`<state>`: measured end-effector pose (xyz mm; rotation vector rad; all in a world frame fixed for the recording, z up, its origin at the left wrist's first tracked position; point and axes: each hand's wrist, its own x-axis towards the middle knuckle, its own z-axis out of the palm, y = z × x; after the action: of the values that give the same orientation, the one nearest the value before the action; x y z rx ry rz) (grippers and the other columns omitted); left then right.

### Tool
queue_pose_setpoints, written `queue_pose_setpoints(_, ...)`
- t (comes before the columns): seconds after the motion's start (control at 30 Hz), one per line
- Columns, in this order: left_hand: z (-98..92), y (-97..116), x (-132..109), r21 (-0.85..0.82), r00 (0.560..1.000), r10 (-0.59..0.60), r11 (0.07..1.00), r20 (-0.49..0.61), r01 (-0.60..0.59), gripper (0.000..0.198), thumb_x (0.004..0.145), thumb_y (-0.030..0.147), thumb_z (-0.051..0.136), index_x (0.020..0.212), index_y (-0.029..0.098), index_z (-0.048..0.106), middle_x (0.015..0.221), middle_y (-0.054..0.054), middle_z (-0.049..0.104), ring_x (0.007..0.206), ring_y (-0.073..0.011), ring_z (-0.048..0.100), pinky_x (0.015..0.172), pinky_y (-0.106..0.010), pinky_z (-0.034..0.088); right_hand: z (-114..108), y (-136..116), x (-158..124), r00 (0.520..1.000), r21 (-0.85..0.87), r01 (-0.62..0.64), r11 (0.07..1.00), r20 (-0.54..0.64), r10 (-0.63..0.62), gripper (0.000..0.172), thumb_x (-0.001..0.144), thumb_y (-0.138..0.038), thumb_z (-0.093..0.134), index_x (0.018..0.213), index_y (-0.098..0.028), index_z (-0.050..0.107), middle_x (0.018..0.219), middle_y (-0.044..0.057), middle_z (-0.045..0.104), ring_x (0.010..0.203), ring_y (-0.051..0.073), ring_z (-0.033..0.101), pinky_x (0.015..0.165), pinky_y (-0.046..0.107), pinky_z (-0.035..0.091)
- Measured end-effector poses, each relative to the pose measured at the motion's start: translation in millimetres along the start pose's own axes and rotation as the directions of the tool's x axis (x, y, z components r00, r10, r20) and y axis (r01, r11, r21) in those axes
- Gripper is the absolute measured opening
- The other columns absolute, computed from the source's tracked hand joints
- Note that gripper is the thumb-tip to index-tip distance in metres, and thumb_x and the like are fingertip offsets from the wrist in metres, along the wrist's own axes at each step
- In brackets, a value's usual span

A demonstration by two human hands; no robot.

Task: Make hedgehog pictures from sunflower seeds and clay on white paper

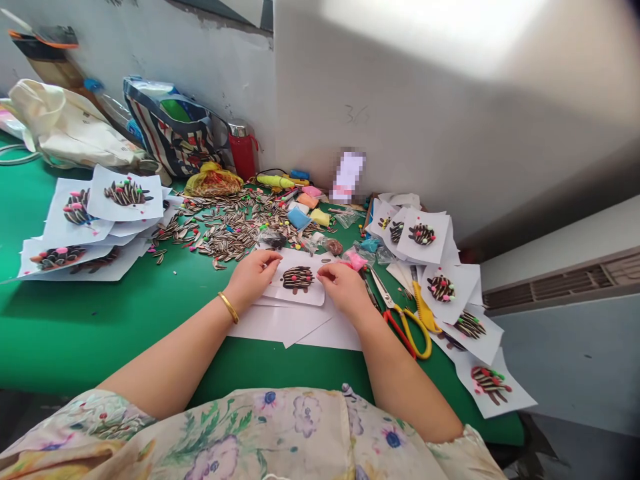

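- Card with a dark, striped seed animal on it, lying flat between the two hands, squarely before the person, probably so that both can reach it equally.
- Left hand at the card's left part, thumb and fingertips drawn close together; whether they pinch anything I cannot tell.
- Right hand at the card's right edge, fingers curled and tips nearly meeting; I cannot tell whether they grip the card or only rest by it. The two seem to steady it from both sides.
- White sheets under the card, perhaps as a clean backing on the green table.
- Loose seeds heaped beyond the left hand, and a blue clay packet near them, apparently set for easy picking.
- Scissors beside the right forearm, handles towards the person, which would suit a quick grab.
- Decorated cards on the left and on the right, overlapping, likely to save room.
- Red bottle and striped bag by the wall, out of the way.
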<state>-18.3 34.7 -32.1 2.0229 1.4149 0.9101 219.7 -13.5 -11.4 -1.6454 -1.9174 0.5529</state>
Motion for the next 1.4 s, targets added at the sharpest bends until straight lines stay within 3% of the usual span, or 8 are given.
queue_pose_setpoints(0.2,0.3,6,-2,0.01,0.998,0.009,1.0,0.067,-0.01,0.028,0.088,0.031,0.049,0.103,0.02,0.069,0.106,-0.009,0.069,0.1,-0.0252,0.061,0.09,-0.037,0.046,13,-9,5,0.995,0.097,0.076,0.992,-0.079,-0.069,0.014,0.087,-0.018,0.057,0.088,-0.022,0.07,0.088,0.002,0.071,0.084,0.019,0.062,0.077,0.032,0.047)
queue_pose_setpoints(0.37,1.7,7,-2,0.004,0.992,0.07,0.998,0.101,-0.07,0.025,0.087,0.026,0.049,0.099,0.02,0.07,0.103,-0.008,0.069,0.098,-0.0239,0.061,0.089,-0.036,0.046,23,-22,14,0.98,-0.046,0.168,0.985,-0.1,-0.172,0.012,0.088,-0.022,0.061,0.086,-0.023,0.072,0.086,0.004,0.067,0.089,0.021,0.059,0.079,0.034,0.045)
queue_pose_setpoints(0.63,2.4,6,-1,0.075,0.976,0.162,0.982,0.146,-0.174,0.026,0.088,0.023,0.048,0.093,0.021,0.072,0.093,-0.008,0.069,0.094,-0.0246,0.06,0.086,-0.038,0.046,31,-23,21,0.985,-0.133,0.131,0.982,-0.099,-0.144,0.013,0.088,-0.025,0.061,0.087,-0.023,0.074,0.085,0.005,0.063,0.086,0.021,0.057,0.077,0.034,0.044)
queue_pose_setpoints(0.83,2.2,5,-1,0.083,0.974,0.161,0.981,0.16,-0.176,0.025,0.087,0.022,0.048,0.092,0.021,0.073,0.094,-0.008,0.069,0.093,-0.0245,0.06,0.085,-0.038,0.046,28,-25,19,0.989,-0.123,0.068,0.99,-0.12,-0.083,0.013,0.088,-0.025,0.062,0.086,-0.021,0.074,0.086,0.005,0.063,0.086,0.021,0.058,0.079,0.034,0.044)
queue_pose_setpoints(1.4,2.7,5,-2,0.152,0.975,0.15,0.973,0.164,-0.176,0.024,0.088,0.02,0.049,0.092,0.019,0.073,0.093,-0.005,0.069,0.093,-0.0213,0.06,0.083,-0.034,0.047,31,-24,17,0.995,-0.181,0.063,0.982,-0.067,-0.076,0.015,0.088,-0.025,0.061,0.087,-0.022,0.076,0.085,0.004,0.063,0.083,0.019,0.056,0.076,0.031,0.041)
